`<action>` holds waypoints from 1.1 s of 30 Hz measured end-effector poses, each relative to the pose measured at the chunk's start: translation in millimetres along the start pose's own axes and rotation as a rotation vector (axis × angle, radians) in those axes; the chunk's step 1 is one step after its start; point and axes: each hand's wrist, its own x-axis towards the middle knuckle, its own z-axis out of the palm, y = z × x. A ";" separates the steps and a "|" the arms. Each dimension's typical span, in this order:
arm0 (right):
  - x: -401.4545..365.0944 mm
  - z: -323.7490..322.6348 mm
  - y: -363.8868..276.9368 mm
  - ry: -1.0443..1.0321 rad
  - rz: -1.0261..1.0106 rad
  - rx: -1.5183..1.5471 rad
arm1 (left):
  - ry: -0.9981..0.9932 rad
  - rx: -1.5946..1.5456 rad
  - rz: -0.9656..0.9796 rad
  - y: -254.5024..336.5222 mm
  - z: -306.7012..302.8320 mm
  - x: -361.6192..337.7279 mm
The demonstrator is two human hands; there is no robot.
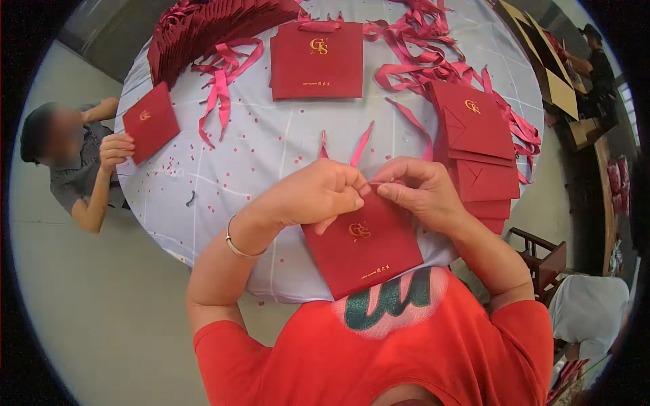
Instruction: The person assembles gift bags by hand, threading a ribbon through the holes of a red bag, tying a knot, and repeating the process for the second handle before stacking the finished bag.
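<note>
A dark red paper gift bag with a gold logo lies against the table's near edge, its bottom toward my red shirt. My left hand, a bracelet at its wrist, is closed at the bag's top edge with bent fingers. Close beside it, my right hand pinches a thin bit of pink-red ribbon between thumb and fingertips. Two ends of a pink ribbon stick up beyond my left hand. The fingers partly cover the bag's top edge and the ribbon holes.
Stacked red bags lie at the right, near tangled pink ribbons. Bags with handles lie at the back, by a long row of bags. Across the left edge, another person's hand holds a bag. Red dots speckle the tablecloth.
</note>
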 end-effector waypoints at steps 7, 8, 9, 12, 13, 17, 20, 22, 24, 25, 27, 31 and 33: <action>-3.1 0.1 -8.4 0.026 0.081 0.067 | 0.041 0.016 -0.019 -0.6 2.5 1.6; -3.9 0.4 -9.1 0.054 0.110 0.083 | 0.040 0.018 -0.019 0.0 4.5 1.8; -5.3 -0.2 -8.3 0.055 0.109 0.083 | 0.076 0.045 -0.032 0.9 6.9 1.8; -12.5 -1.9 -6.4 0.090 -0.014 0.014 | 0.108 0.057 -0.039 0.5 7.4 1.0; -16.0 -0.7 -7.2 0.127 -0.083 0.006 | 0.105 0.044 -0.032 -0.1 7.0 0.8; -20.7 -8.2 -2.3 0.202 -0.522 -0.428 | 0.115 0.068 -0.063 3.4 8.7 -0.8; -24.9 -4.9 -5.3 0.216 -0.616 -0.515 | 0.145 0.100 -0.080 1.6 11.6 0.0; -26.6 -3.8 -4.3 0.184 -0.614 -0.570 | 0.166 0.111 -0.051 -0.1 13.2 0.6; -26.1 -2.2 -3.7 0.150 -0.637 -0.635 | 0.168 0.130 -0.055 -0.6 13.5 0.7; -25.5 -1.4 -3.2 0.113 -0.662 -0.699 | 0.173 0.147 -0.057 -0.6 13.7 0.8; -22.8 0.1 2.5 0.112 -0.726 -0.710 | 0.179 0.157 -0.052 -0.8 14.3 0.4; -21.8 2.9 7.8 0.124 -0.832 -0.835 | 0.191 0.172 -0.044 0.5 16.1 0.4; -21.0 4.8 7.8 0.149 -0.847 -0.845 | 0.191 0.176 -0.036 -1.9 16.0 0.9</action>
